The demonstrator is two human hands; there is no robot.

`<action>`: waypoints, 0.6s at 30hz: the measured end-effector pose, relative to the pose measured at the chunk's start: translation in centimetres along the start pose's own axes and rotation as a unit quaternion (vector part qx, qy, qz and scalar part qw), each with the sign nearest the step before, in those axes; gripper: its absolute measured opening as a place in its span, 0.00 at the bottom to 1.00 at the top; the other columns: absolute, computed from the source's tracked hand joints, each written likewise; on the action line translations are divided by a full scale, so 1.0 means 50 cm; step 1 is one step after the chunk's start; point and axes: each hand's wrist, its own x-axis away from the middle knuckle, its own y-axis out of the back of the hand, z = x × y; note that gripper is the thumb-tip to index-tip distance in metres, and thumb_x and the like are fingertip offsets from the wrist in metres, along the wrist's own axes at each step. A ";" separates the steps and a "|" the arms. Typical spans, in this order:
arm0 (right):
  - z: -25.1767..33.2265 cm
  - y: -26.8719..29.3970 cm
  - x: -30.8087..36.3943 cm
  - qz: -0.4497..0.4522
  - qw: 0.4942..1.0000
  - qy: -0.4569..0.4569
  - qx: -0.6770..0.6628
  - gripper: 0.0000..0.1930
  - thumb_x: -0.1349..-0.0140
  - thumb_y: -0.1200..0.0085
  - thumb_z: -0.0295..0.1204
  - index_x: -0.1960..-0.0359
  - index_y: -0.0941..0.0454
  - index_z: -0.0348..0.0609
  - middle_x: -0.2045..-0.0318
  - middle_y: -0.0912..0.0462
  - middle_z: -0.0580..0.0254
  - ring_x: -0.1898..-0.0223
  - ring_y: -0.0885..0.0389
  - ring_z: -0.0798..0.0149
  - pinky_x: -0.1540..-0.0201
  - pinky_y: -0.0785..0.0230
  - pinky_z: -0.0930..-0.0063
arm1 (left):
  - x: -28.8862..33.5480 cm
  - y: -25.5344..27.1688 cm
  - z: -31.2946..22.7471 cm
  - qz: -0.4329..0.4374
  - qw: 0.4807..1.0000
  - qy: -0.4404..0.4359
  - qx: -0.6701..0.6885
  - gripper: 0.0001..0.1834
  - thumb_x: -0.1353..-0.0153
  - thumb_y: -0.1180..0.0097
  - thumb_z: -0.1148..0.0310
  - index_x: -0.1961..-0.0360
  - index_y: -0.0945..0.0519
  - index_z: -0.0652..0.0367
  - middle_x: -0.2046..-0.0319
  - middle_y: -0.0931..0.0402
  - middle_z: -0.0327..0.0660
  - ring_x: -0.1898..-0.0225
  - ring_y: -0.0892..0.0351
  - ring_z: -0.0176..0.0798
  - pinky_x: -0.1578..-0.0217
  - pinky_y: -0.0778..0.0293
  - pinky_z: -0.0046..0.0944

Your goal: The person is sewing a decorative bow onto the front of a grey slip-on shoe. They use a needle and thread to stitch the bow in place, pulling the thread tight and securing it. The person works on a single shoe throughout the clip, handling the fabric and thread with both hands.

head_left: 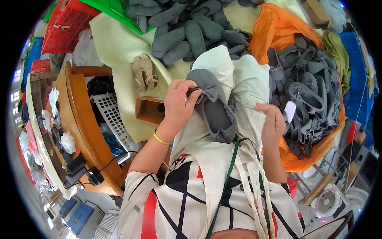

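Observation:
A grey fabric slipper (218, 115) with a bow (209, 93) on its toe part lies over my lap, its toe end away from me. My left hand (181, 99) is closed on it, thumb and forefinger pinching the slipper's upper beside the bow. Off the slipper's right side, my right hand (272, 122) is raised with fingers curled and pressed together. A thin dark line, like thread, seems to run from near the slipper toward those fingertips. What they hold is too small to make out. The light apron (252, 77) covers my knees under the slipper.
An orange sack (274, 28) at the right holds many grey slippers (306, 95). More slippers (175, 40) are piled ahead on pale sheeting. Beige sandals (145, 73) and an open cardboard box (148, 111) lie left. A wooden table (85, 131) and a small fan (328, 202) flank me.

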 end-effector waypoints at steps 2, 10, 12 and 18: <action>0.020 0.047 0.028 0.049 0.984 0.051 0.163 0.11 0.28 0.53 0.28 0.63 0.20 0.35 0.69 0.17 0.56 0.64 0.18 0.58 0.56 0.28 0.69 | -0.004 0.008 -0.015 -0.004 0.995 -0.034 -0.094 0.09 0.40 0.38 0.69 0.60 0.22 0.57 0.67 0.26 0.43 0.72 0.25 0.43 0.70 0.27 0.38; -0.021 0.177 0.115 0.153 0.922 -0.047 0.354 0.08 0.34 0.45 0.28 0.60 0.21 0.34 0.65 0.16 0.52 0.63 0.16 0.52 0.59 0.26 0.65 | -0.030 0.028 -0.062 0.172 0.984 0.035 -0.023 0.21 0.42 0.36 0.53 0.61 0.23 0.60 0.68 0.24 0.45 0.72 0.21 0.47 0.71 0.25 0.42; 0.001 0.154 0.092 0.068 0.962 -0.100 0.244 0.08 0.33 0.47 0.26 0.59 0.22 0.33 0.66 0.16 0.55 0.62 0.15 0.58 0.57 0.25 0.68 | -0.032 0.023 -0.089 0.179 0.976 0.007 -0.121 0.27 0.43 0.37 0.45 0.64 0.24 0.62 0.69 0.24 0.45 0.73 0.21 0.48 0.73 0.25 0.43; 0.002 0.033 0.002 0.097 0.993 -0.069 0.022 0.07 0.31 0.48 0.26 0.58 0.22 0.35 0.70 0.18 0.64 0.65 0.15 0.71 0.61 0.26 0.78 | -0.056 -0.029 -0.108 0.173 0.926 0.011 -0.334 0.29 0.43 0.39 0.41 0.70 0.25 0.62 0.75 0.23 0.45 0.74 0.20 0.50 0.74 0.25 0.44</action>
